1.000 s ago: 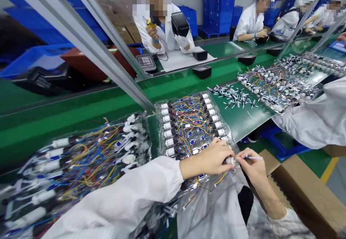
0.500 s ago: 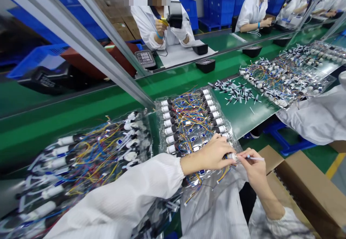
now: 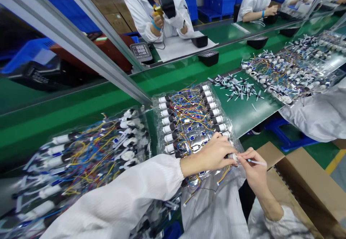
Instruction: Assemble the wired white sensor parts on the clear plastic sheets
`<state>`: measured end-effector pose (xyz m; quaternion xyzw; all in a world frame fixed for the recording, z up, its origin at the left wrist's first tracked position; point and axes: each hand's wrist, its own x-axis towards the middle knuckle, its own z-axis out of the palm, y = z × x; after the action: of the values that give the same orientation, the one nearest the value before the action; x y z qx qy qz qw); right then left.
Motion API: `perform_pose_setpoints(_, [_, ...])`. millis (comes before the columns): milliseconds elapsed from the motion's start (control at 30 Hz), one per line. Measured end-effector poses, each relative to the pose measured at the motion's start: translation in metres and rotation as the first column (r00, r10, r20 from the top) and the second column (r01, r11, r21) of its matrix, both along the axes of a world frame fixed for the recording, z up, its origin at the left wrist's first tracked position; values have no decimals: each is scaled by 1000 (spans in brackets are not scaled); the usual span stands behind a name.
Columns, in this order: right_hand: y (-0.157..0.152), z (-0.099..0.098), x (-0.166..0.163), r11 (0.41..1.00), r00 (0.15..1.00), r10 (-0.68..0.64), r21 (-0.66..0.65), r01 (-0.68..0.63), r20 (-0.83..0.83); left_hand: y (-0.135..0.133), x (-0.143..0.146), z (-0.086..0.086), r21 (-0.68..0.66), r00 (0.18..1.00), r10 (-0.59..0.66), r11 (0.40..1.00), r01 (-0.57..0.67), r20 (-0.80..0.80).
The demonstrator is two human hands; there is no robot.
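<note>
My left hand [image 3: 214,153] is closed around a small white-ended, motor-like cylinder [image 3: 233,156] at the near right corner of a clear plastic tray [image 3: 159,143]. Pressed up against that end are the fingertips of my right hand [image 3: 254,168], which pinch a thin whitish tube [image 3: 257,162] sticking out to the right. Just where the tube meets the cylinder is hidden by my fingers. The tray holds two rows of similar white cylinders [image 3: 215,112] with black ends, and coloured wires [image 3: 186,106] lie tangled between them.
To the left lies another tray of wired cylinders [image 3: 62,139] with tubes. Loose short tubes [image 3: 238,86] are heaped beyond my hands. Open cardboard boxes [image 3: 310,174] stand at lower right. A metal post [image 3: 108,55] rises by the green conveyor [image 3: 173,74]. Co-workers in white coats sit across and at right.
The view has shifted slightly. Both hands stay at the same cylinder, and the tube in my right hand now tilts a little more downward at its free end.
</note>
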<state>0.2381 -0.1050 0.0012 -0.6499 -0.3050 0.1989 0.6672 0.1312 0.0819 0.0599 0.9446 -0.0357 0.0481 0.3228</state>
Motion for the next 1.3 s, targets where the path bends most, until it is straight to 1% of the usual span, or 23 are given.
perform_pose_setpoints(167, [0,9,4,998,980,59,-29,-54,191,0,1,-2,11,1000,23,1000,-23,-10])
perform_pose_setpoints(300, [3,19,13,984,948,158,-130,-126,278,1,2,-3,11,1000,13,1000,-13,-15])
perform_pose_setpoints(467, [-3,22,31,941,949,277,-244,-237,147,1,3,-3,2,1000,19,1000,-19,-14])
perform_pose_setpoints(533, [-7,21,35,932,944,297,-261,-253,145,0,3,-3,4,999,32,999,-32,-8])
perform_pose_setpoints(700, [-6,22,35,939,942,285,-248,-237,177,-2,2,-5,29,999,35,999,-35,10])
perform_pose_setpoints(867, [1,25,39,915,908,367,-255,-313,203,-1,1,-7,13,1000,28,1000,-28,-2])
perform_pose_setpoints(1000, [5,29,47,876,866,454,-284,-391,208,-1,1,-9,6,1000,22,1000,-22,0])
perform_pose_setpoints(1100, [7,31,51,854,846,494,-298,-428,201,-2,1,-11,3,1000,28,1000,-28,14])
perform_pose_setpoints(1200, [8,30,53,849,847,501,-290,-441,178,-2,1,-11,19,999,36,999,-37,25])
perform_pose_setpoints(1300, [5,26,53,872,873,460,-267,-410,160,1,-1,-8,43,998,35,998,-37,53])
